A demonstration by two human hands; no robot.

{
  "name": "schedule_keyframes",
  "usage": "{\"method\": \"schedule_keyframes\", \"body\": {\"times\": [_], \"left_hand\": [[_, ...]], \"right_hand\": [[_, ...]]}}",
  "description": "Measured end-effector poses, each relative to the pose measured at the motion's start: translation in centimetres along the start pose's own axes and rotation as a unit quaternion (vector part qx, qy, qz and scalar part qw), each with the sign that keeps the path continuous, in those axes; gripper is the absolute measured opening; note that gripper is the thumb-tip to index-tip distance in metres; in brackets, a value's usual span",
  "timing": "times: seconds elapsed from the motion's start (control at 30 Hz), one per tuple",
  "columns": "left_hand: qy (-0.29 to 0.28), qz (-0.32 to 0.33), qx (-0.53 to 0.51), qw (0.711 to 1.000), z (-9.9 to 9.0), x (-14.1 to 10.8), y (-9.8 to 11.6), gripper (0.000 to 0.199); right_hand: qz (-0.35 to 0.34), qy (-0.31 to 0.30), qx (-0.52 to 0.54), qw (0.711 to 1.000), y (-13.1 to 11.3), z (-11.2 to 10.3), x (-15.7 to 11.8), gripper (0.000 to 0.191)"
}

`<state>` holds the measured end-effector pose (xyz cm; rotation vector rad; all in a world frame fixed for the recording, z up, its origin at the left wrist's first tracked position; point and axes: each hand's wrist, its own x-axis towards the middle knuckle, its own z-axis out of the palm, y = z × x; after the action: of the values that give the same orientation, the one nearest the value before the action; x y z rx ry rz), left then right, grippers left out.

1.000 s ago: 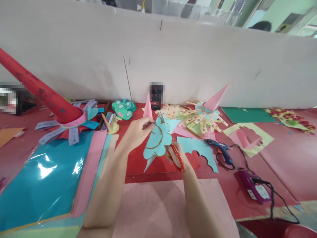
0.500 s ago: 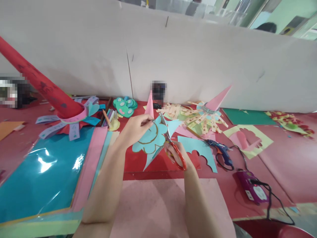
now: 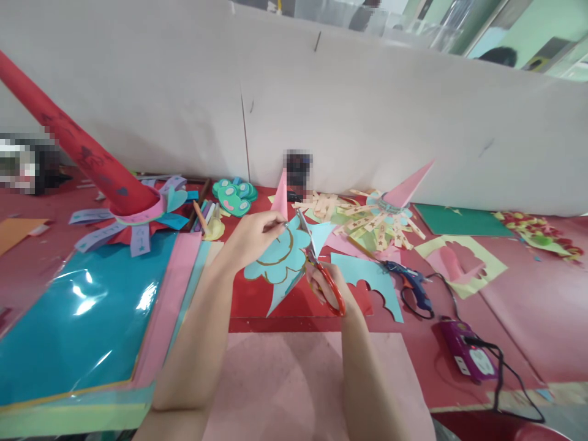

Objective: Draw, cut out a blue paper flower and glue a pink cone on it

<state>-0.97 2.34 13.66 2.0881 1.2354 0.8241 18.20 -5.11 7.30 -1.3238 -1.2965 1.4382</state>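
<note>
The blue paper flower is up over the middle of the red desk, pinched in the left hand's bent fingers, while the right hand, reaching in from the right, grips red scissors, with a white wall on the far side.

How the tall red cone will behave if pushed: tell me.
The red cone would probably tip easily, being long and leaning left. It looks like rolled paper, so it is likely light for its size and apt to dent. The lilac strips around its base look thin and would probably bend.
</note>
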Motion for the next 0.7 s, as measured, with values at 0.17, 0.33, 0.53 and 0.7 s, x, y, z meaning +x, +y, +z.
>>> {"method": "schedule_keyframes", "body": {"times": [0.17, 0.33, 0.53, 0.7], "left_hand": [[-0.002, 0.001, 0.004, 1.000, -0.08, -0.03, -0.02, 0.017], [-0.007, -0.003, 0.013, 1.000, -0.14, -0.01, -0.13, 0.016], [-0.014, -0.022, 0.015, 1.000, -0.17, 0.01, -0.42, 0.017], [-0.024, -0.025, 0.017, 0.999, -0.27, -0.02, -0.42, 0.018]], "right_hand": [[0.018, 0.005, -0.011, 1.000, -0.01, -0.25, 0.04, 0.042], [0.039, 0.021, -0.024, 0.999, -0.16, -0.43, -0.08, 0.043], [0.044, 0.024, -0.033, 0.998, -0.25, -0.41, -0.30, 0.045], [0.043, 0.013, -0.037, 0.998, -0.09, -0.81, -0.28, 0.046]]}}
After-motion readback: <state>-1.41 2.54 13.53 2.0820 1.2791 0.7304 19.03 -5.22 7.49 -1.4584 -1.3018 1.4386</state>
